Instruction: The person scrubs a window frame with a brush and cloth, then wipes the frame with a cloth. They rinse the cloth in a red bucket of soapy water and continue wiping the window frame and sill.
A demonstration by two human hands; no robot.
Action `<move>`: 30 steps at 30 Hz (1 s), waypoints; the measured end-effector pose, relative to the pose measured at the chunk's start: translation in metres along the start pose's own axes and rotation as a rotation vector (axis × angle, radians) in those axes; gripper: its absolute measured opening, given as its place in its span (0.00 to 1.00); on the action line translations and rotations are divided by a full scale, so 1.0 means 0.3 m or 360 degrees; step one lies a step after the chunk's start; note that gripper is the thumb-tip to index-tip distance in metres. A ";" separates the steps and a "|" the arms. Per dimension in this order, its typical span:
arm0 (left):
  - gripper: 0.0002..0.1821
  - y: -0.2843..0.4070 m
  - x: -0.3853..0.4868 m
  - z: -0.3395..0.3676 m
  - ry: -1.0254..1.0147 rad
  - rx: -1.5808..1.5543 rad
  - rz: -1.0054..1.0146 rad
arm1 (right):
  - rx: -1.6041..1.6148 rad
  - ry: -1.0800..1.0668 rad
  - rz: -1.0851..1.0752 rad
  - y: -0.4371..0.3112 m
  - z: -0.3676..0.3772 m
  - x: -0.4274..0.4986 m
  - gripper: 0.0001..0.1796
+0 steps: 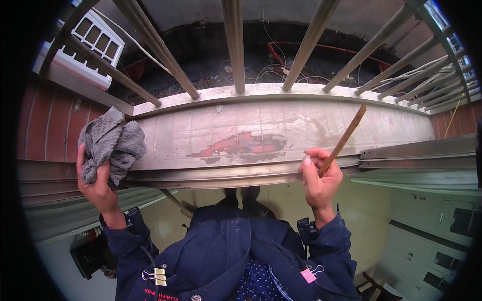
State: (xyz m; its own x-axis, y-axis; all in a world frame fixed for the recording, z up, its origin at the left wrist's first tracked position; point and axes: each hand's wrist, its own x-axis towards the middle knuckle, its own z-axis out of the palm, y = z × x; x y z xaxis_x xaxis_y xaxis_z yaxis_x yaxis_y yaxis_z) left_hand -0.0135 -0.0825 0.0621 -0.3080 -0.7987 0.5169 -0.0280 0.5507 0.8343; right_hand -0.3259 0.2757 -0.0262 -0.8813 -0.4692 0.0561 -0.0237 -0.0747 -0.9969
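A crumpled grey cloth (113,145) is gripped in my left hand (98,188), raised by the left end of the window sill. Between the fingers of my right hand (322,177) a thin wooden stick (343,139) points up and to the right over the sill. Before me lies the pale tiled outer sill (180,131), streaked and dusty. In its middle a patch of red tile (260,145) shows through the grey coating, dark and wet-looking around the edges. The metal window track (226,174) runs along the sill's near side, below both hands.
Metal security bars (234,49) rise beyond the sill. A white slotted unit (94,41) and loose cables (410,75) are outside them. Sliding window frames (421,152) border the opening. Behind me are pale cabinets (425,233) and a dark wooden chair (376,288).
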 end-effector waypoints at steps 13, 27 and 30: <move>0.29 -0.003 0.028 0.059 -0.0576 0.0630 0.0339 | -0.0070 0.0035 0.0001 -0.005 0.012 0.003 0.12; 0.29 0.066 0.073 0.245 -0.1029 0.0636 0.0169 | -0.0038 -0.0006 0.0060 0.000 0.003 0.004 0.11; 0.27 0.101 0.035 0.250 -0.0949 0.0667 0.0273 | -0.0076 -0.0127 0.0091 -0.024 0.003 0.017 0.11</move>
State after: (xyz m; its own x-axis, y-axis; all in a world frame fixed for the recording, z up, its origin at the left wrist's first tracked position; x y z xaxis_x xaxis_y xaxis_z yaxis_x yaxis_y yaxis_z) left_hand -0.0890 -0.0560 0.0782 -0.8006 -0.4919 0.3422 -0.2561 0.7972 0.5466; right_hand -0.3298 0.2732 -0.0186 -0.8417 -0.5400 0.0014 0.0013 -0.0046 -1.0000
